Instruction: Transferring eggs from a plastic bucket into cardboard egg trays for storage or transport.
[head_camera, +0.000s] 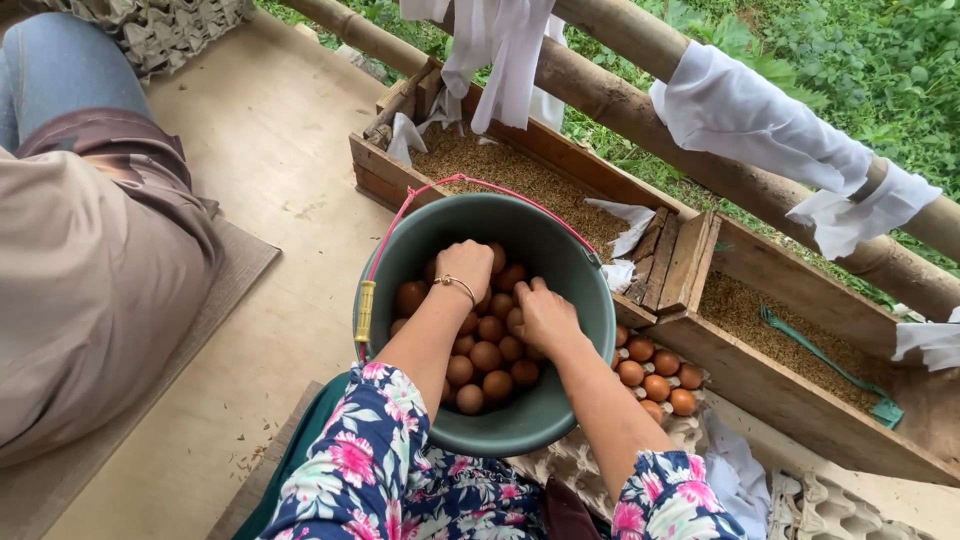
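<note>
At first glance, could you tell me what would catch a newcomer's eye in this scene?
In the centre, a grey-green bucket full of brown eggs, with the left hand and right hand both reaching in. Right of it, more eggs sit on a paper tray. Behind, wooden boxes of husks line a bamboo rail with white cloths.

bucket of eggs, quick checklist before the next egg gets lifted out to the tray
1. Left hand down among the eggs: ok, though its grip is hidden.
2. Right hand on the eggs: ok; whether it holds one, cannot tell.
3. Bucket upright and steady: ok.
4. Egg tray within reach beside the bucket: ok, and a few eggs already sit at its far end.
5. Free tray cups: cannot tell, mostly hidden behind bucket and arm.
6. Cracked eggs: cannot tell.
</note>
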